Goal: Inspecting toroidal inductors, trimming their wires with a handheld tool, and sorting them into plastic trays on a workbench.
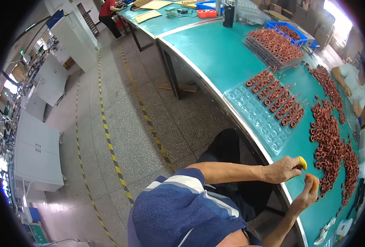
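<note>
My left hand (282, 169), a yellow cover on one fingertip, pinches a small reddish-brown wire-wound ring coil (299, 167) at the table's near edge. Close beside it, my right hand (305, 198) has its thumb and finger pressed together, an orange cover on a fingertip. A thin wire lead seems to run from the coil to the right fingers. Beyond my hands lies a clear plastic tray (256, 119) with round pockets, its far part filled with rows of ring coils (278, 101). A big loose heap of coils (328, 144) spreads to the right of the tray.
Stacked clear trays full of coils (275, 45) stand farther back, near a blue bin (291, 32) and a black bottle (228, 14). A co-worker (353, 84) sits across the green table (203, 45). White-handled tool (325, 230) lies near right. Another person (108, 16) stands far off.
</note>
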Demonstrator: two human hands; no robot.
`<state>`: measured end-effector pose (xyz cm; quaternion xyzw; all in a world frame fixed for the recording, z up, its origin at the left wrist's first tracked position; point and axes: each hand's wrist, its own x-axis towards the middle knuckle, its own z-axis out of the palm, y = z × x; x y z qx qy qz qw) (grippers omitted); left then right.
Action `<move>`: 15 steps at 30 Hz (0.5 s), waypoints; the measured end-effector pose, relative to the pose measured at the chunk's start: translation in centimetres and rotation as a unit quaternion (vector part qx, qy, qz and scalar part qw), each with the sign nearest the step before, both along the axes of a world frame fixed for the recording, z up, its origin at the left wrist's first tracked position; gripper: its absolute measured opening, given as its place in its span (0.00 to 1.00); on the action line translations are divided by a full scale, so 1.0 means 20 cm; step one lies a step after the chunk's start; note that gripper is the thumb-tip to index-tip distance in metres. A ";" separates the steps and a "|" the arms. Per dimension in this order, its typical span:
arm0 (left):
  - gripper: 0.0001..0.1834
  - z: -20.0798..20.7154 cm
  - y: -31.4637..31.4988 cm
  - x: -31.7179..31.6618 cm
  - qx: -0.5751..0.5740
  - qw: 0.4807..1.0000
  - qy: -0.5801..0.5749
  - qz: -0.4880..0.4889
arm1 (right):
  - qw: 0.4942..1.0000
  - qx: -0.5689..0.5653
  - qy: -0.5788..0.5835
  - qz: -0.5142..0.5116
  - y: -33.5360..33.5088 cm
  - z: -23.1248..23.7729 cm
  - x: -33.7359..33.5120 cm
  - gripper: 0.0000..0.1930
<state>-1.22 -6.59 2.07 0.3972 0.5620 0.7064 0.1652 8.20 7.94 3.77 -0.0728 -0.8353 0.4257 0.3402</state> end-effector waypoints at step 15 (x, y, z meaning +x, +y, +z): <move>0.14 -0.04 -0.04 -0.09 -0.007 0.979 -0.189 -0.079 | 0.942 -0.324 -0.034 0.086 -0.09 -0.22 -0.09 0.17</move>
